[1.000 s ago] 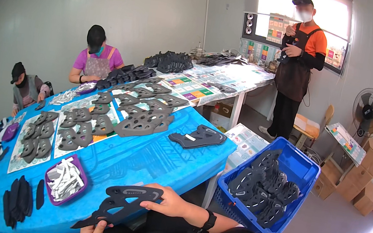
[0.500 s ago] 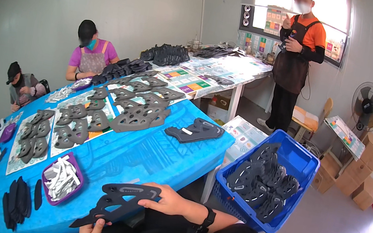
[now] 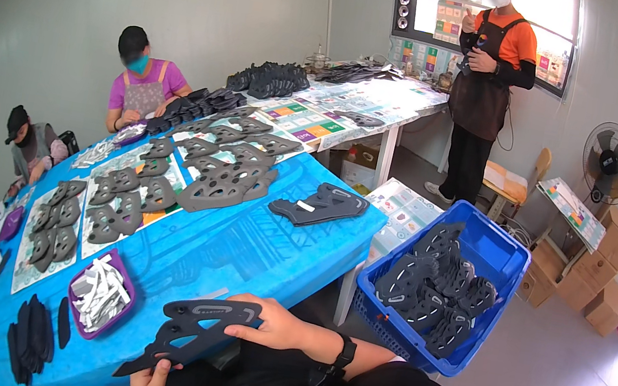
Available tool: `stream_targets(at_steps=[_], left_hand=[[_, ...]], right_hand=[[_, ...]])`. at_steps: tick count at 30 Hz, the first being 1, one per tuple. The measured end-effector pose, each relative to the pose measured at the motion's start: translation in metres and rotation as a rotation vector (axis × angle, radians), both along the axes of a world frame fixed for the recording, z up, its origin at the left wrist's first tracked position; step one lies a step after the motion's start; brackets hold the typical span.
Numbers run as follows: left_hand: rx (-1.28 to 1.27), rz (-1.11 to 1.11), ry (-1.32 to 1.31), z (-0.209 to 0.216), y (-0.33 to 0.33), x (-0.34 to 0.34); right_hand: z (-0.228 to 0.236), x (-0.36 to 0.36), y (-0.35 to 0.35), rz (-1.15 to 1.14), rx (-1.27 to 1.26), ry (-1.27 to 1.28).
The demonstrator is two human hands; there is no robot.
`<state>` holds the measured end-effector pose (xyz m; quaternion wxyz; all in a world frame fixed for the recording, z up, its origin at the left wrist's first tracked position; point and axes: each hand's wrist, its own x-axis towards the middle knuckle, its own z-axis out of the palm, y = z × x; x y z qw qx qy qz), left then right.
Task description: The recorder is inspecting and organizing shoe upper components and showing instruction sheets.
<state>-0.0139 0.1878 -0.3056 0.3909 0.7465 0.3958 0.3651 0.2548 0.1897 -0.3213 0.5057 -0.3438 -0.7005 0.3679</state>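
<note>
Between my two hands, at the table's near edge, is a dark grey foam shoe piece (image 3: 204, 345) with large cut-out openings and pale lines along its upper band. My right hand (image 3: 271, 324) pinches its right end, thumb on top. My left hand (image 3: 149, 385) grips its lower left tip between thumb and fingers. A purple basket (image 3: 129, 308) of white strips stands on the table left of the piece. Beside it lie several narrow black strips (image 3: 29, 334). A small stack of similar dark pieces (image 3: 321, 205) rests near the table's right corner.
Rows of grey cut-out pieces (image 3: 232, 186) cover the blue table sheet (image 3: 233, 250). A blue crate (image 3: 508, 290) of dark pieces stands at my right. Two people (image 3: 148, 82) (image 3: 32, 144) sit across the table; another person (image 3: 491, 76) stands beyond it. A fan (image 3: 610, 166) and cardboard boxes (image 3: 588, 275) stand far right.
The view has shifted slightly. Both my hands keep the same hold on the foam piece. The person in purple has raised their head a little and moved a hand.
</note>
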Motion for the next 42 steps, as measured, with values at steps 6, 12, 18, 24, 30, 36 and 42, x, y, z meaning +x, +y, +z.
stream_targets(at_steps=[6,12,18,24,30,36,42], left_hand=[[0.052,0.322,-0.129,-0.005,-0.002,0.008],[0.138,0.453,-0.302,-0.023,0.016,-0.016],[0.318,0.449,-0.331,-0.027,0.016,-0.003],[0.126,0.453,-0.502,-0.039,0.019,-0.018],[-0.009,0.377,-0.423,-0.042,0.023,-0.024],[0.043,0.334,-0.536,-0.027,0.014,-0.012],[0.033,0.33,-0.522,-0.035,0.02,-0.019]], right_hand=[[-0.013,-0.008,0.012,-0.468,0.62,0.091],[0.017,0.021,0.018,0.173,0.702,-0.429],[0.012,-0.008,-0.008,1.009,-0.03,0.607],[0.032,0.008,-0.017,1.26,0.376,0.462],[0.016,0.01,-0.015,1.2,0.298,0.513],[0.017,0.005,-0.014,1.127,0.258,0.451],[0.024,-0.002,-0.014,0.576,0.431,-0.1]])
